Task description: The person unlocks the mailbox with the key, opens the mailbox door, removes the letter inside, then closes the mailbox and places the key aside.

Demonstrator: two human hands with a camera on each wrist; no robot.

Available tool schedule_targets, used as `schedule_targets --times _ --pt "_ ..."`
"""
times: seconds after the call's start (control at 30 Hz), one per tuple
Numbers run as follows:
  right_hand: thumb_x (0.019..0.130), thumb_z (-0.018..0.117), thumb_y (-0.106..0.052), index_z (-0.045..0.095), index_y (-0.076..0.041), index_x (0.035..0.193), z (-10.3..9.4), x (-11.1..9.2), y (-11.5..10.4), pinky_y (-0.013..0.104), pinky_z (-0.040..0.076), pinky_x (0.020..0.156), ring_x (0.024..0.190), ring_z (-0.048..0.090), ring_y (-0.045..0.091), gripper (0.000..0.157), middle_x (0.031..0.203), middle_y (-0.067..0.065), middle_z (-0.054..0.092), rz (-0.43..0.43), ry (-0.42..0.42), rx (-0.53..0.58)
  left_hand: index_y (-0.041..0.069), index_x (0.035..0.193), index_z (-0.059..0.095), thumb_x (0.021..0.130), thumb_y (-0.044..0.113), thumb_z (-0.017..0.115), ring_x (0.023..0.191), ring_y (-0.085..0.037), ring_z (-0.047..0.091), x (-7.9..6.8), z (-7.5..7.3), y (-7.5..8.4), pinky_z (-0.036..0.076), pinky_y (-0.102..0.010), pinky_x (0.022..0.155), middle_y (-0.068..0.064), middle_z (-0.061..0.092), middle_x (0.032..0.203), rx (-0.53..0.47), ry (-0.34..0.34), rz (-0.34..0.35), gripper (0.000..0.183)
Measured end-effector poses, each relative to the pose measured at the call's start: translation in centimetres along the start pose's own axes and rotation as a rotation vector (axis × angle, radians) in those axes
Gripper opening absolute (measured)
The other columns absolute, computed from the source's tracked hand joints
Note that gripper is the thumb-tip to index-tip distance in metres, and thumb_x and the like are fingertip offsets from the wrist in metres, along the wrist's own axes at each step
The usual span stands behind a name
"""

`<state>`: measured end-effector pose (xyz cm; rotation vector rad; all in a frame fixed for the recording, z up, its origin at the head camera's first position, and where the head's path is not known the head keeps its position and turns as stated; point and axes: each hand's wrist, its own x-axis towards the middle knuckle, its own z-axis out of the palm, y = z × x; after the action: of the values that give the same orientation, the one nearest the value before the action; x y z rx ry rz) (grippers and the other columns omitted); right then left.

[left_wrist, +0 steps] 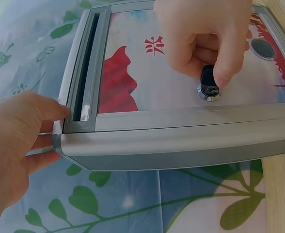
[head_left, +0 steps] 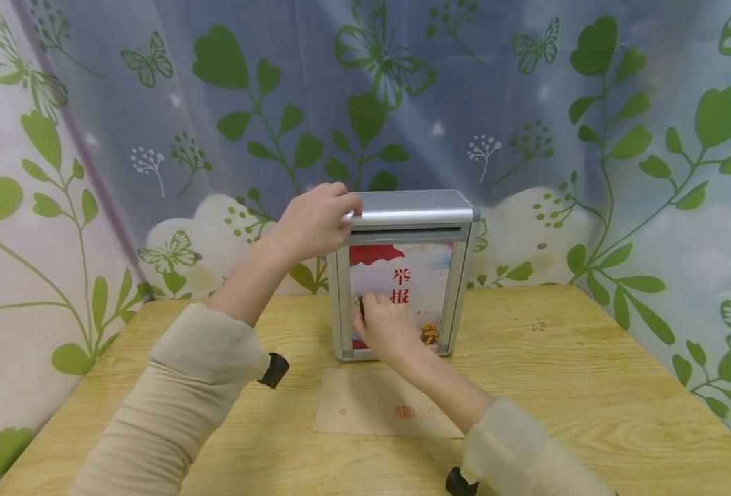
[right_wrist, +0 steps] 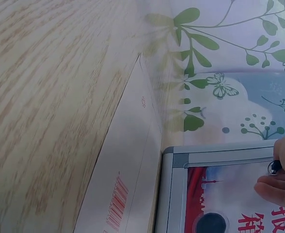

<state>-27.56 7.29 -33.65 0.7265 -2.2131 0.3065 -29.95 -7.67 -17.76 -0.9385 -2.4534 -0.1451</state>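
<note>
A silver metal drop box [head_left: 411, 203] stands upright on the table, with a slot [head_left: 408, 232] near its top and a front panel printed with red characters. My left hand [head_left: 318, 219] grips the box's top left corner; in the left wrist view its thumb lies by the slot's end and the other fingers reach behind. On the front panel, my right hand [head_left: 393, 331] pinches a black-headed key [left_wrist: 208, 75] between thumb and curled index finger. The key sits at a round chrome lock [left_wrist: 209, 93] near the panel's left edge.
A brown paper envelope [head_left: 365, 406] with a red barcode lies flat in front of the box. Beneath is a wood-grain table [head_left: 545, 393]. Behind it hangs a curtain [head_left: 433, 103] with green leaves and butterflies. A dark round spot [left_wrist: 263, 49] shows low on the panel.
</note>
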Motion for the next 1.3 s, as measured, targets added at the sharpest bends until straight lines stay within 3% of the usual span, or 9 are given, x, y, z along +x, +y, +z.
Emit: schedule_targets --times 0.2,0.6,0.93,1.3 --pt "0.079 0.067 -0.007 0.051 -0.004 0.069 0.42 0.18 -0.08 0.025 0.038 0.035 0.044 0.047 0.016 0.019 0.058 0.005 0.048 -0.06 0.062 -0.066 0.01 0.103 0.065 0.088 0.007 0.057 0.088 -0.024 0.052 0.05 0.09 -0.09 0.047 -0.034 0.071 -0.006 0.057 0.094 0.001 -0.003 0.001 0.018" --pt "0.082 0.066 -0.004 0.058 0.0 0.085 -0.12 0.29 -0.3 0.025 0.04 0.034 0.039 0.044 0.015 0.01 0.068 0.01 0.055 -0.212 -0.039 -0.267 0.011 0.104 0.064 0.089 0.008 0.057 0.091 -0.024 0.052 0.01 -0.21 0.0 0.047 -0.035 0.075 -0.006 0.057 0.096 0.004 -0.027 -0.019 0.017" --pt "0.082 0.066 -0.006 0.062 0.002 0.092 -0.24 0.08 0.03 0.022 0.044 0.038 0.049 0.055 0.017 0.013 0.076 0.011 0.062 -0.34 -0.022 -0.426 0.011 0.105 0.064 0.088 0.008 0.057 0.091 -0.024 0.052 0.04 -0.01 0.01 0.048 -0.035 0.072 -0.006 0.057 0.097 -0.004 -0.032 -0.015 0.018" --pt "0.082 0.063 -0.007 0.066 -0.001 0.084 0.14 0.48 -0.15 0.02 0.04 0.034 0.045 0.052 0.013 0.007 0.068 0.008 0.059 -0.44 0.093 -0.555 0.01 0.103 0.065 0.087 0.006 0.057 0.089 -0.023 0.052 0.02 0.1 -0.12 0.049 -0.034 0.07 -0.006 0.057 0.096 0.008 -0.006 -0.002 0.018"
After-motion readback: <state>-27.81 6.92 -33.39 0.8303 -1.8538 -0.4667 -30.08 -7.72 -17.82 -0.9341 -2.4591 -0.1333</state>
